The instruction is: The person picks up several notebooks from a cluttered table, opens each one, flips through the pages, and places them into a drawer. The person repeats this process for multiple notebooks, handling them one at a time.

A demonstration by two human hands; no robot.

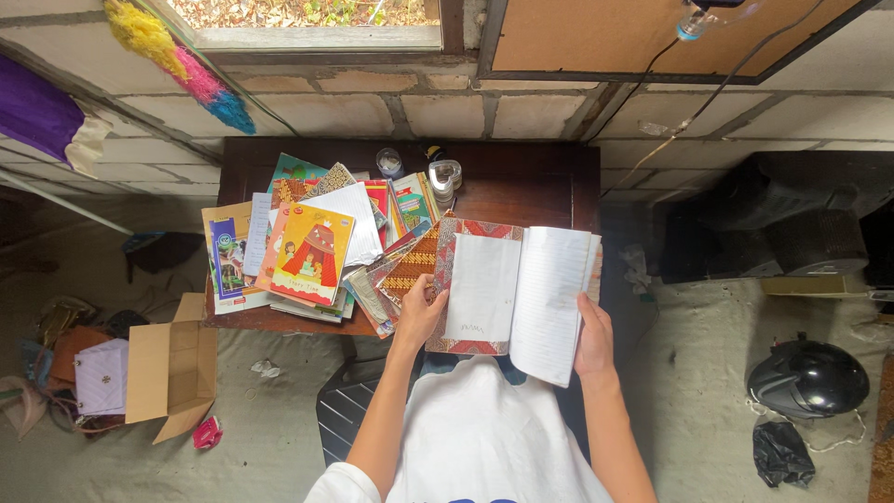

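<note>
Person stands at a dark wooden tabletop pushed against a block wall, holding an open notebook out over the near edge of it. Left hand is clamped on the left cover, thumb on top, fingers under, so the patterned red cover and blank inside leaf stay flat. Right hand grips the lined right-hand pages at the outer edge, thumb pressing them down, probably to stop them flipping shut. Hands are well apart, one per side, which keeps the book spread and angled up toward the face for reading. The notebook's top edge seems to rest on the tabletop, the rest hangs over the person's lap; the exact contact I cannot tell. Left of it, a loose heap of books covers that half of the tabletop, overlapping and fanned, with a yellow children's book on top and a batik-patterned cover just beside the left hand, touching the open notebook. Looks like a pile for sorting, not stacked neatly. Small jars and a tape roll sit at the back near the wall, out of the way. On the floor: open cardboard box at left, black helmet at right, well apart from the hands. A colourful feather duster hangs by the window.
</note>
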